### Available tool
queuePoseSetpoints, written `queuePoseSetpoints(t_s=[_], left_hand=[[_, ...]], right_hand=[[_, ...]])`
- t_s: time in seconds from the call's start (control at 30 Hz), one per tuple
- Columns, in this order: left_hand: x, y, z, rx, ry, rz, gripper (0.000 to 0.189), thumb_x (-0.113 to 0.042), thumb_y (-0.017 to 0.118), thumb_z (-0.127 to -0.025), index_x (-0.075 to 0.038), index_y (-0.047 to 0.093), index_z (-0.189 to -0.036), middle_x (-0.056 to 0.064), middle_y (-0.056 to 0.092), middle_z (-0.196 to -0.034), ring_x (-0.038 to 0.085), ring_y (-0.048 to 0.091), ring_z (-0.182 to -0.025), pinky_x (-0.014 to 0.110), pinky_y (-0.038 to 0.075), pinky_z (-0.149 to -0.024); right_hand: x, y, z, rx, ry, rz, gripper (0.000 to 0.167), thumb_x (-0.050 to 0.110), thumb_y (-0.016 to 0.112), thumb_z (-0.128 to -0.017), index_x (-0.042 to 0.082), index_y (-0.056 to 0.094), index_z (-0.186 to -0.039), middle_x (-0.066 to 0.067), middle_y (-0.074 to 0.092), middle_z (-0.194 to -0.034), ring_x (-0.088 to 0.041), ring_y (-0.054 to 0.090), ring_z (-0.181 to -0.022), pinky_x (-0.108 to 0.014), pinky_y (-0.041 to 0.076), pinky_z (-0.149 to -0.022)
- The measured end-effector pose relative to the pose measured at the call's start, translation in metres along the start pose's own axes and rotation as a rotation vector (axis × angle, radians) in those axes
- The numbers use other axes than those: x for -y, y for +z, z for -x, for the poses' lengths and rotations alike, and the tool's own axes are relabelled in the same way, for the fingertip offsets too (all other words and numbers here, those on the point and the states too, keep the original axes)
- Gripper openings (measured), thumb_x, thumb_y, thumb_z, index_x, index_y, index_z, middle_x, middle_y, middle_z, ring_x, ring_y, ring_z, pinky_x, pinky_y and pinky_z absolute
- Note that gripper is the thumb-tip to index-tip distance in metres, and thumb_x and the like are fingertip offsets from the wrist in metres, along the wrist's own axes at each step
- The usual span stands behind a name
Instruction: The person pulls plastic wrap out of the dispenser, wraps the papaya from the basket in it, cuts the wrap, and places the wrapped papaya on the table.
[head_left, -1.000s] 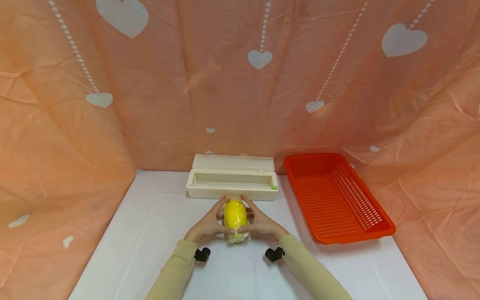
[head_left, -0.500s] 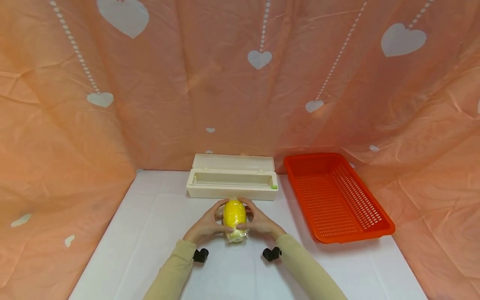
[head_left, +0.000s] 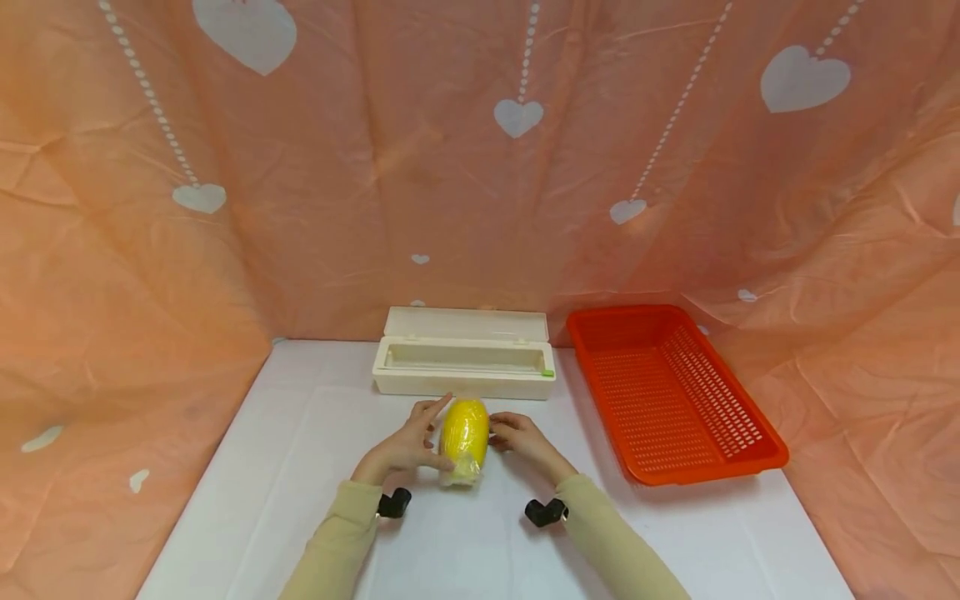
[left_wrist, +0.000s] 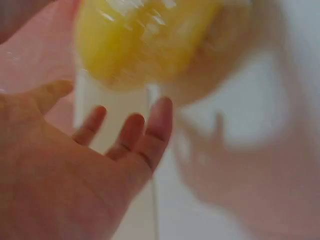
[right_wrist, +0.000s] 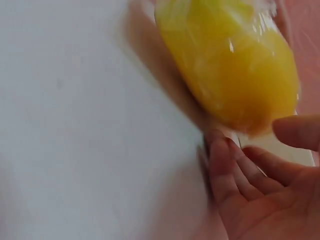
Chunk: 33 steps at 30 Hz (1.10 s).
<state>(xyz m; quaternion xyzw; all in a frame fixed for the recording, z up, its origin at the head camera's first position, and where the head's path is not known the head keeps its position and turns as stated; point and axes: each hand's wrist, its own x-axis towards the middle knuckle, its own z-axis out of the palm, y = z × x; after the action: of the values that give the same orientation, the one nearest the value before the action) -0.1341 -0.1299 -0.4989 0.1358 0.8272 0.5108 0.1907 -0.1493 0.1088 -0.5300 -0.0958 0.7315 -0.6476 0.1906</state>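
Note:
A yellow oval fruit (head_left: 465, 435), melon-like and wrapped in clear cling film, lies on the white table in the head view. Bunched film (head_left: 461, 475) gathers at its near end. My left hand (head_left: 405, 443) is at its left side, fingers spread and loosely bent, with a gap between palm and fruit in the left wrist view. At the right side is my right hand (head_left: 525, 442), its relaxed fingertips close to the fruit. In the right wrist view, the thumb (right_wrist: 295, 132) is right by the fruit's lower end.
Behind the fruit stands a cream cling film dispenser (head_left: 465, 386) with its lid (head_left: 467, 323) raised and a green slider (head_left: 548, 373) at its right. A red-orange plastic basket (head_left: 660, 479) sits at the right. Pink heart-printed cloth (head_left: 465, 208) hangs behind the white table (head_left: 300, 467).
Both hands have loosened from around the fruit and moved apart from it. The fruit has shifted slightly left and tilted a little, and the film at its near end is folded closer.

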Motion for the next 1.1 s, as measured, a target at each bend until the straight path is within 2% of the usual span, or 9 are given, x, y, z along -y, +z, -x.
queuePoseSetpoints(t_s=[0.1, 0.2, 0.3, 0.37, 0.53, 0.7, 0.87, 0.97, 1.1], left_hand=[[-0.010, 0.002, 0.003, -0.051, -0.019, -0.025, 0.089, -0.016, 0.084, -0.073, -0.011, 0.035, -0.148, 0.018, 0.028, -0.139, 0.034, 0.044, -0.105, 0.038, 0.047, -0.078], [-0.017, 0.006, 0.004, -0.110, -0.026, -0.061, 0.072, -0.024, 0.078, -0.081, -0.005, 0.044, -0.141, 0.017, 0.038, -0.132, 0.032, 0.047, -0.103, 0.040, 0.049, -0.079], [-0.021, 0.007, 0.004, -0.165, -0.037, -0.091, 0.066, -0.029, 0.076, -0.082, -0.001, 0.050, -0.136, 0.017, 0.046, -0.126, 0.029, 0.051, -0.096, 0.039, 0.050, -0.077], [-0.022, 0.008, 0.004, -0.187, -0.051, -0.083, 0.067, -0.033, 0.077, -0.081, -0.001, 0.051, -0.134, 0.017, 0.048, -0.123, 0.027, 0.052, -0.092, 0.036, 0.051, -0.074], [-0.020, 0.017, 0.000, -0.235, -0.082, 0.072, 0.074, -0.038, 0.083, -0.073, -0.003, 0.050, -0.130, 0.019, 0.047, -0.119, 0.030, 0.054, -0.093, 0.034, 0.055, -0.069], [-0.013, 0.030, -0.009, -0.285, -0.107, 0.183, 0.075, -0.037, 0.085, -0.071, -0.004, 0.045, -0.126, 0.017, 0.050, -0.110, 0.027, 0.056, -0.092, 0.034, 0.053, -0.070], [-0.003, 0.037, -0.018, -0.258, -0.132, 0.276, 0.074, -0.033, 0.082, -0.076, -0.001, 0.045, -0.130, 0.016, 0.058, -0.112, 0.026, 0.060, -0.096, 0.040, 0.052, -0.082], [0.002, 0.038, -0.021, -0.203, -0.150, 0.359, 0.072, -0.031, 0.080, -0.079, 0.001, 0.044, -0.132, 0.020, 0.060, -0.117, 0.028, 0.061, -0.100, 0.043, 0.052, -0.087], [0.007, 0.040, -0.020, -0.121, -0.148, 0.415, 0.065, -0.029, 0.078, -0.081, 0.003, 0.045, -0.128, 0.022, 0.061, -0.117, 0.029, 0.062, -0.101, 0.043, 0.052, -0.089]], right_hand=[[-0.012, 0.003, -0.007, 0.052, 0.029, -0.057, 0.037, 0.008, 0.046, -0.100, -0.020, 0.046, -0.125, -0.027, 0.059, -0.114, -0.030, 0.065, -0.092, -0.042, 0.056, -0.080], [-0.011, 0.008, -0.007, 0.072, 0.050, -0.135, 0.041, 0.012, 0.048, -0.100, -0.020, 0.045, -0.126, -0.026, 0.059, -0.115, -0.026, 0.064, -0.094, -0.041, 0.055, -0.082], [-0.008, 0.010, -0.006, 0.072, 0.087, -0.173, 0.043, 0.015, 0.049, -0.100, -0.019, 0.046, -0.126, -0.022, 0.062, -0.113, -0.022, 0.064, -0.094, -0.038, 0.054, -0.084], [-0.005, 0.011, -0.005, 0.064, 0.106, -0.158, 0.043, 0.018, 0.049, -0.100, -0.017, 0.049, -0.125, -0.018, 0.064, -0.109, -0.018, 0.063, -0.090, -0.036, 0.054, -0.084], [0.003, 0.009, 0.001, 0.007, 0.130, -0.180, 0.044, 0.024, 0.047, -0.099, -0.012, 0.053, -0.123, -0.011, 0.066, -0.103, -0.013, 0.060, -0.087, -0.033, 0.052, -0.086], [0.008, 0.004, 0.008, -0.037, 0.156, -0.316, 0.039, 0.019, 0.049, -0.096, -0.001, 0.042, -0.129, -0.014, 0.061, -0.111, -0.024, 0.062, -0.097, -0.039, 0.052, -0.088], [0.014, 0.000, 0.014, -0.070, 0.126, -0.265, 0.042, 0.007, 0.055, -0.090, 0.003, 0.039, -0.128, -0.021, 0.058, -0.116, -0.029, 0.063, -0.096, -0.045, 0.052, -0.088], [0.015, -0.005, 0.017, -0.120, 0.113, -0.174, 0.047, 0.010, 0.058, -0.089, 0.000, 0.040, -0.131, -0.022, 0.053, -0.121, -0.025, 0.061, -0.093, -0.043, 0.052, -0.087], [0.013, -0.012, 0.020, -0.142, 0.148, -0.130, 0.054, 0.018, 0.062, -0.090, -0.004, 0.041, -0.134, -0.022, 0.055, -0.121, -0.021, 0.060, -0.087, -0.042, 0.053, -0.082]])
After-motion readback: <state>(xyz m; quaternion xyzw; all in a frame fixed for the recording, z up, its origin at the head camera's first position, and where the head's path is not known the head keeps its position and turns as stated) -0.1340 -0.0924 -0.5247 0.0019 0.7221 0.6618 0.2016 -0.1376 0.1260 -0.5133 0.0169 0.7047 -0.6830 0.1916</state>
